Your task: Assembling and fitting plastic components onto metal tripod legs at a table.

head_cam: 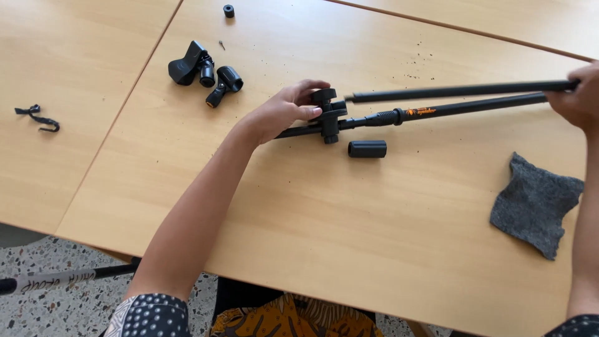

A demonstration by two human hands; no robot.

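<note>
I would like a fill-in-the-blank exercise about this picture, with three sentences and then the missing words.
1. The left hand grips the black ____ joint of the stand, where the two rods meet.
2. The right hand holds the far end of the thin black ____.
3. A grey ____ lies on the wooden table, below the right hand.

Missing words: clamp; rod; cloth

Bare forearms; short dark sleeves (150, 316) dotted white at both shoulders; orange-and-black patterned cloth (293, 319) over the lap.
</note>
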